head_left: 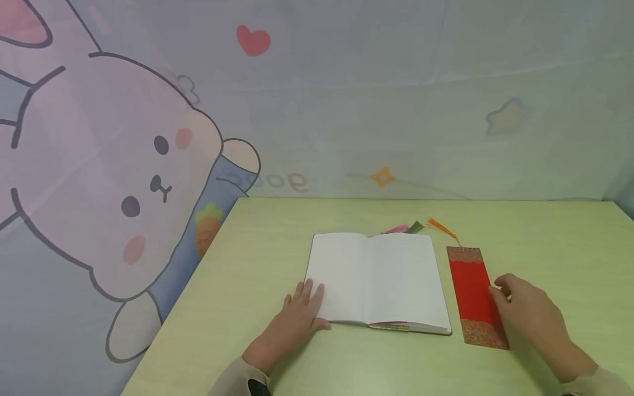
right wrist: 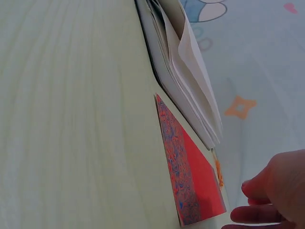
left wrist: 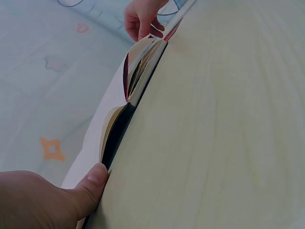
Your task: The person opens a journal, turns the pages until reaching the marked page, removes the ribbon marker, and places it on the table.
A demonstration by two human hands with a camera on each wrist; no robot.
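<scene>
An open notebook (head_left: 342, 275) with white pages lies on the table. My left hand (head_left: 297, 319) rests on its lower left corner, fingers spread on the page; in the left wrist view the thumb (left wrist: 95, 176) touches the dark cover edge. To the right of the notebook lies a red bookmark (head_left: 475, 286) with patterned bands at both ends and an orange tassel (head_left: 442, 227) at its top. Beside the bookmark's right edge is my right hand (head_left: 532, 311), its fingers loosely bent. In the right wrist view this hand (right wrist: 281, 191) shows nothing between its fingers, near the bookmark (right wrist: 202, 174).
Pink (head_left: 396, 229) and green (head_left: 415, 227) tassels stick out past the notebook's top edge. A patterned strip (head_left: 389, 326) shows under the pages at the bottom edge. Behind the light green table (head_left: 277, 220) hangs a cloth (head_left: 371, 110) with a cartoon rabbit.
</scene>
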